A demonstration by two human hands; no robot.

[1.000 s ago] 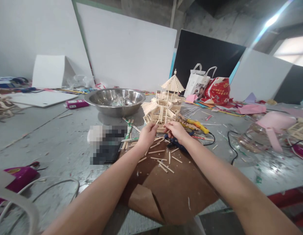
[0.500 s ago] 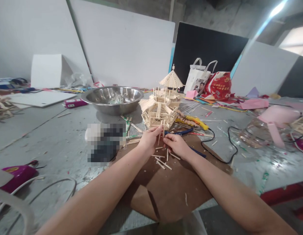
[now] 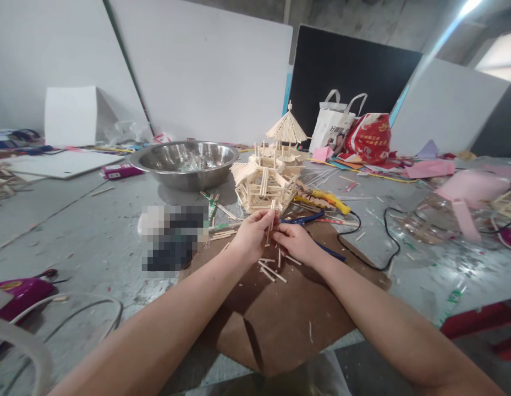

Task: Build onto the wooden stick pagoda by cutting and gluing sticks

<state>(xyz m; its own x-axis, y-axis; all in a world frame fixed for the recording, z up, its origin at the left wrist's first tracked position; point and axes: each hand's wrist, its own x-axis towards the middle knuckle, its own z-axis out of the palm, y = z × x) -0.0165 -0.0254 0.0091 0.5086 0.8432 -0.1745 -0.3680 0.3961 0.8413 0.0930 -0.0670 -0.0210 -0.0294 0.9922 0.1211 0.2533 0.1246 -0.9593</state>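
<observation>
Thin wooden sticks (image 3: 270,234) stand nearly upright between my two hands, above a brown sheet (image 3: 288,313). My left hand (image 3: 255,235) pinches them near the top with thumb and fingers. From the other side, my right hand (image 3: 295,242) is closed, its fingertips drawn together against the sticks; exactly what lies between them is partly hidden. Just beyond my hands stands a pavilion model (image 3: 267,181) made of similar sticks, with a pointed roof. Loose short sticks (image 3: 272,272) lie below my hands on the sheet.
A steel basin (image 3: 185,165) stands left of the model. To its right lie a yellow-handled tool (image 3: 329,201) with a black cord and blue-handled pliers (image 3: 308,218). A plastic jug (image 3: 428,220) stands at right, a purple tool (image 3: 24,291) at left. Bags (image 3: 331,126) stand behind.
The stick by my right hand has come closer to the one in my left, and my hands are nearer each other. The whole view has shifted slightly.
</observation>
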